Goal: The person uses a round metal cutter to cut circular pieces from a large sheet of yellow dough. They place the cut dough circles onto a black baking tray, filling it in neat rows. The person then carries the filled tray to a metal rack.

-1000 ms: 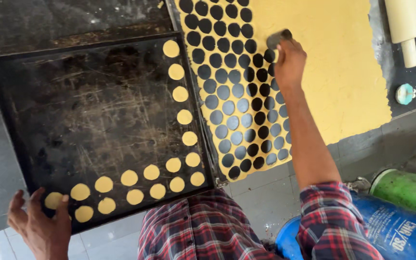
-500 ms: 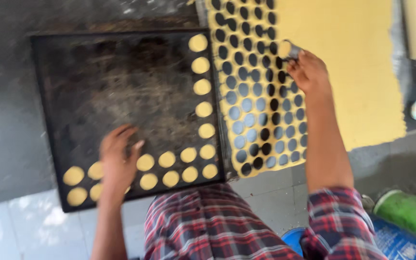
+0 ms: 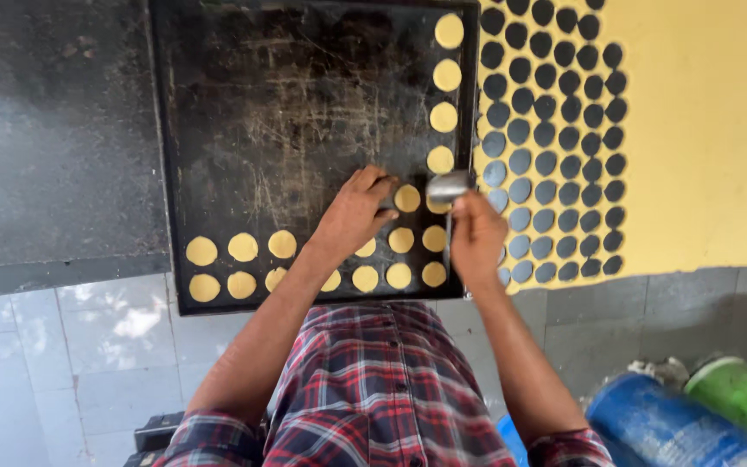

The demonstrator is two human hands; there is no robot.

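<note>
A baking tray [image 3: 218,130] lay on the tabletop [image 3: 54,130], with the rolled dough sheet [image 3: 702,130] just beside it at 3 o'clock. Dough rounds [image 3: 447,71] ran down the tray's 3 o'clock edge and along its 6 o'clock edge. Both hands met at the tray's 4 o'clock corner: the left hand [image 3: 352,212] on a round [image 3: 407,198], the right hand [image 3: 475,235] holding a round cutter [image 3: 448,187] just beside it.

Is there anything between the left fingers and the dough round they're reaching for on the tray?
Nothing visible. The left fingers are right at the round on the tray, with no object between them.
</note>
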